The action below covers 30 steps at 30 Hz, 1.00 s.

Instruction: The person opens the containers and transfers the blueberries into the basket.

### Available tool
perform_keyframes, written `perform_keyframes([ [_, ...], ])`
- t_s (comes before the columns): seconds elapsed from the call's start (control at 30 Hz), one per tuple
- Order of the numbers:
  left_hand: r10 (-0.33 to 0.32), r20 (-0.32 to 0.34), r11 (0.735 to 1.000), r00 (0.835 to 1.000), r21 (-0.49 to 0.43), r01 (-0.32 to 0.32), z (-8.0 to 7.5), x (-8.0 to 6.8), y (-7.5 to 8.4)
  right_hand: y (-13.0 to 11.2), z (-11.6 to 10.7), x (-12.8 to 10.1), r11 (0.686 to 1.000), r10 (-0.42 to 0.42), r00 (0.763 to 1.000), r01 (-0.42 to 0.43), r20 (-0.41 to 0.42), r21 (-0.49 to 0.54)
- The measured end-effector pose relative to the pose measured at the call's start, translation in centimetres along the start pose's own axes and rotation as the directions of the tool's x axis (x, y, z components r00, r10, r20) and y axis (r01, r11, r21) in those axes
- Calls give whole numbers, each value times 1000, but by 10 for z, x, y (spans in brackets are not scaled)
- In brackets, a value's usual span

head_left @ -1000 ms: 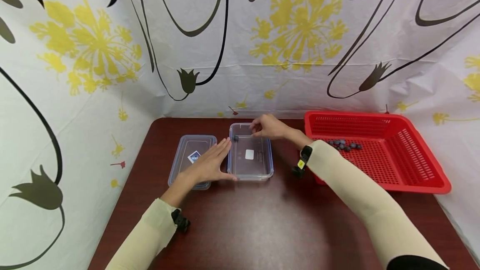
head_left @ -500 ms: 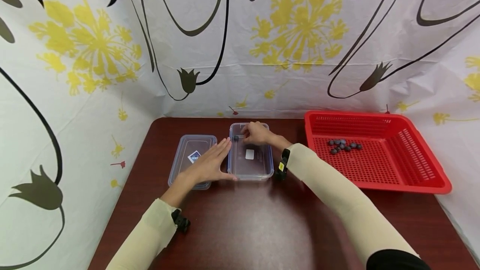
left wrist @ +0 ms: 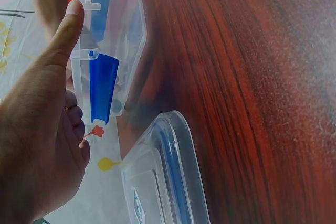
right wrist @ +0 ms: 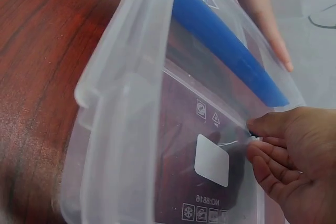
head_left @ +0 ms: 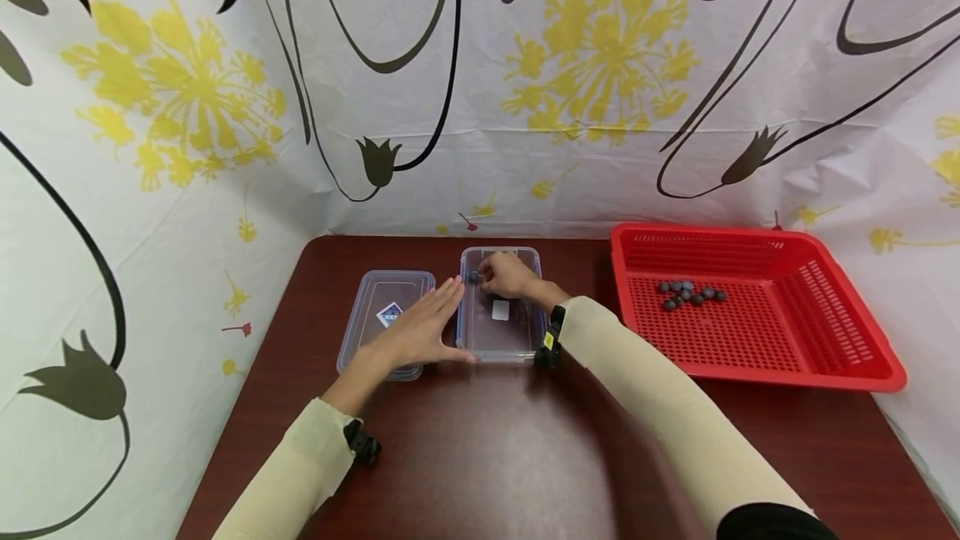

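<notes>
A clear plastic food container (head_left: 499, 348) with blue side latches stands uncovered on the table. My left hand (head_left: 420, 325) rests along its left side, fingers straight and thumb spread toward the front corner; the left wrist view shows that thumb (left wrist: 68, 30) beside a blue latch (left wrist: 103, 87). Inside the container's far half is my right hand (head_left: 508, 275), fingers curled. In the right wrist view its thumb and fingertips (right wrist: 260, 124) pinch a small dark blueberry (right wrist: 252, 135), mostly hidden. Dark blueberries (head_left: 473, 277) lie at the container's far left, right by these fingertips.
Left of the container lies a clear lid (head_left: 390, 286) with a blue-and-white label, partly under the left hand. A red perforated basket (head_left: 780, 315) at the right holds several blueberries (head_left: 686, 293). A patterned sheet (head_left: 480, 107) hangs behind the brown table (head_left: 510, 457).
My right hand has moved left and down into the container, from over its far right edge toward the berries at far left. The left hand has stayed in place.
</notes>
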<state>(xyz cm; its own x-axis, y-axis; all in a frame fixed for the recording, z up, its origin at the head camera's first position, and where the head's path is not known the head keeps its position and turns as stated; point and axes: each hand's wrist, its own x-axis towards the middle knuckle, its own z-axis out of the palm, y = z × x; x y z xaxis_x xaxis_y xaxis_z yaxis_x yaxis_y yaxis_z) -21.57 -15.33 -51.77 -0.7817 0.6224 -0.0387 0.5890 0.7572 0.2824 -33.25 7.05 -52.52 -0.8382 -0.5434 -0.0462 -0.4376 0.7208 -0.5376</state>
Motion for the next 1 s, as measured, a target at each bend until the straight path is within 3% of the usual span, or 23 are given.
perform_keyframes([
  [0.67,0,-9,1000,1000,0,0,2,3,-1,-4,13,4,997,70,993,-71,-98,0],
  [1.0,1,-8,1000,1000,-17,-2,1,2,0,-3,11,-1,999,40,993,-39,-107,15],
])
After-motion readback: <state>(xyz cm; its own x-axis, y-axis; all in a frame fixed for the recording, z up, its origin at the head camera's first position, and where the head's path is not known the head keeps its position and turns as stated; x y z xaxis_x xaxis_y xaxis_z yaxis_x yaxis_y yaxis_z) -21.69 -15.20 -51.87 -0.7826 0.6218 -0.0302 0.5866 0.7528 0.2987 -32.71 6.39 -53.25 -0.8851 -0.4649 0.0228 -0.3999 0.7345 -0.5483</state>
